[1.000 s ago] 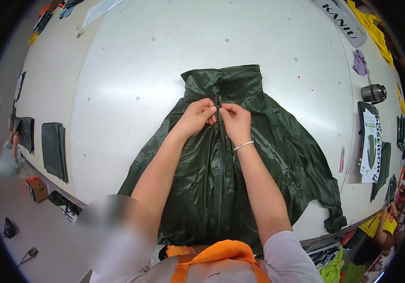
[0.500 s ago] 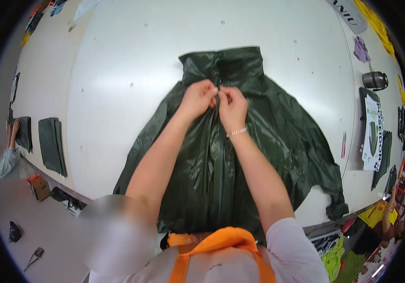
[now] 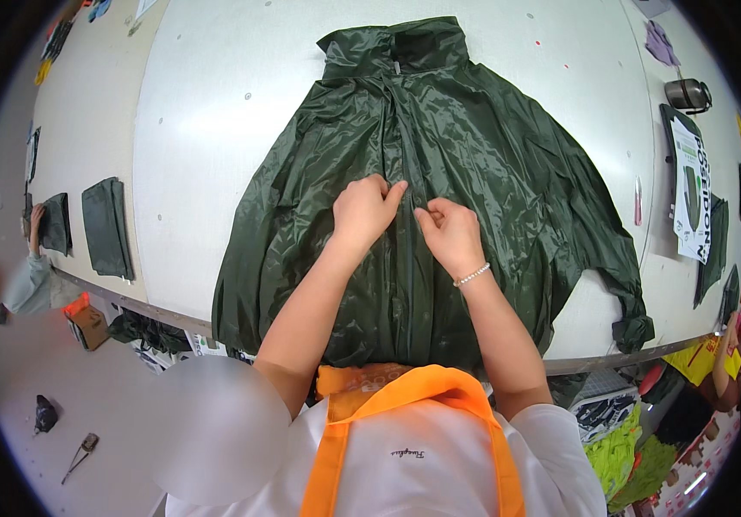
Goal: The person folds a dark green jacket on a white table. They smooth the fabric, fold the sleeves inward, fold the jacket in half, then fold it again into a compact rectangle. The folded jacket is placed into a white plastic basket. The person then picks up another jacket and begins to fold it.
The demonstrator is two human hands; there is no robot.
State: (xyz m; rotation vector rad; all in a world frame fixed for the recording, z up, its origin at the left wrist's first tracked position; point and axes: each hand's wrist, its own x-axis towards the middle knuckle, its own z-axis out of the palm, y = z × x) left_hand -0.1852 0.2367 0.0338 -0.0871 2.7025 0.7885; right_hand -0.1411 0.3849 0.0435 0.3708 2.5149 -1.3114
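Observation:
A shiny dark green raincoat (image 3: 318,284) lies front up on the white table, its collar (image 3: 362,56) pointing away from me. A small zip pull (image 3: 397,67) shows at the base of the collar. My left hand (image 3: 366,211) is closed at mid-chest, thumb and curled fingers at the front flap (image 3: 394,138). Just to its right, my right hand (image 3: 454,237), with a beaded bracelet at the wrist, has thumb and forefinger drawn together at the flap's other edge. The fabric under my fingertips is partly hidden.
Folded dark green garments (image 3: 105,228) lie at the left, where another person's hand (image 3: 37,226) rests on one. On the right are a metal pot (image 3: 687,95), a printed package (image 3: 689,189), a purple cloth (image 3: 661,43) and a pink-handled tool (image 3: 637,202). Bright yellow-green clothing (image 3: 612,448) sits below the table's edge.
Both hands have left the zip top at the collar and come down the front flap to mid-chest. They are slightly farther apart. The raincoat appears higher in the view.

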